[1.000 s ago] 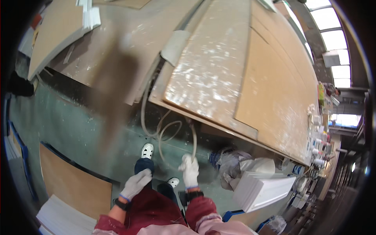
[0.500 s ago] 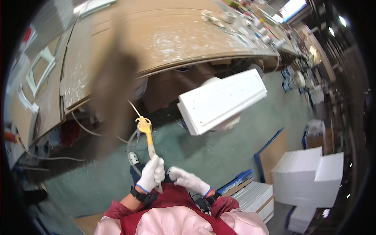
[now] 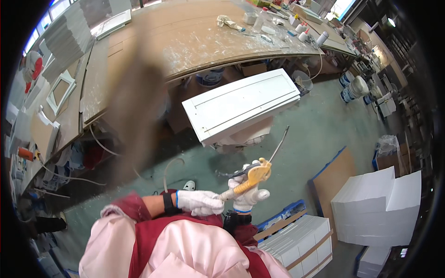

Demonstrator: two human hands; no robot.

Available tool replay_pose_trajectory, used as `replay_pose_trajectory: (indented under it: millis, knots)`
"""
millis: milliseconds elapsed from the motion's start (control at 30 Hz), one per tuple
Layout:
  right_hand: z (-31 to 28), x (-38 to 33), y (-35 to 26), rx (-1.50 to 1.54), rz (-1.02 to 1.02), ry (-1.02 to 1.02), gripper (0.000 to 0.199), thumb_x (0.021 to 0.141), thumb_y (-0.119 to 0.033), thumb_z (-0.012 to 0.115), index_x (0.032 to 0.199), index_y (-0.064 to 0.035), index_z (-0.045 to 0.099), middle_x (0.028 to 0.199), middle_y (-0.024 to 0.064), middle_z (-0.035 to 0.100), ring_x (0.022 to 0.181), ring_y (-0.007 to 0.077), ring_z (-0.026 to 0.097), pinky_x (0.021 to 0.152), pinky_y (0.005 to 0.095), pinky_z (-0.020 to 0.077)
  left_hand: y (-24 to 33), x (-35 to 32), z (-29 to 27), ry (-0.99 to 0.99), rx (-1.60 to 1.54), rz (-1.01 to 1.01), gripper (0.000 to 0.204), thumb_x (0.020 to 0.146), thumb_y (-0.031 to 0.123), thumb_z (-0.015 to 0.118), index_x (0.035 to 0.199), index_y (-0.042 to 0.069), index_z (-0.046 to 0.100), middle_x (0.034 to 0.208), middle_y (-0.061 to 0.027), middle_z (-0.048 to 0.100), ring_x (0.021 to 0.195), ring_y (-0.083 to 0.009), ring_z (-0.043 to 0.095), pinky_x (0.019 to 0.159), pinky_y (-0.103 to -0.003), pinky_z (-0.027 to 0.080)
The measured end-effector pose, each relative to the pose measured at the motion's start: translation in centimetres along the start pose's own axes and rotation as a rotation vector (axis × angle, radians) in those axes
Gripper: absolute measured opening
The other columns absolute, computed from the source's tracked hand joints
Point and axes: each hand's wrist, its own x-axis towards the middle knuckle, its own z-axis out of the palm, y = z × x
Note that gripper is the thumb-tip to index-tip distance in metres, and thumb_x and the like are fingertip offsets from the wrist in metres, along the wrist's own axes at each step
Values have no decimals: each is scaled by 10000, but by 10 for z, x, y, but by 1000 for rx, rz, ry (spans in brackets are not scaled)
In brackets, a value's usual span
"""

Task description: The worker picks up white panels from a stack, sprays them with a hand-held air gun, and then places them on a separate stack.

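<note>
With left fingers gripping rear of yellow air gun.
Backed by right hand, closure unclear, likely for support.

1. Brown smear: blurred, unidentifiable; obscures part of the workbench.
2. Right hand: partly hidden behind the yellow air gun.
3. Pink clothing: cut off by the lower edge.
4. Upper-right clutter: too small to identify.

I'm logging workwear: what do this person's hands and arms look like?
The left hand and right hand wear white gloves with blue-edged cuffs. Black straps circle both wrists. The sleeves are dark red toward the wrists, pale pink higher up.
</note>
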Motion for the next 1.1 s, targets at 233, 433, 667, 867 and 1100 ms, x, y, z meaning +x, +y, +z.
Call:
replay_pose_trajectory:
  millis: [233,433,667,867,1100]
  knots:
    - [4,5,-44,-253,50,-130,631,745,-301,753,1229,-64,423,861,109,579,626,179,530,486,306,464,40,17,-13,147,711,-31,390,876,407,590,964,28,564,629,23,497,507,-60,477,424,-226,378]
    - [-14,-14,-31,-291,-34,2,578,813,-259,691,1256,-51,384,949,137,602,673,168,588,517,283,512,77,-21,-125,1259,461,280,439,727,424,655,879,18,583,669,-9,528,625,-124,504,591,-276,440]
    - [-26,-29,-17,-470,19,196,463,851,-191,642,1241,-52,433,1048,127,584,732,157,612,604,270,544,115,18,-180,1719,424,390,737,633,399,724,1112,-83,436,1102,-264,529,1051,-350,536,895,-388,457]
    - [-31,-35,0,-402,-24,309,457,855,-185,632,1242,-49,432,1068,129,576,761,170,621,669,276,566,124,14,-181,1710,378,274,707,623,363,686,1099,-112,467,1114,-276,541,1056,-347,550,884,-383,458]
    - [-44,-25,17,-332,45,236,467,872,-177,609,1285,-73,417,1073,126,583,750,179,613,634,281,535,119,35,-228,1813,987,-9,381,656,249,619,920,-25,629,1045,-253,572,964,-364,567,815,-383,484]
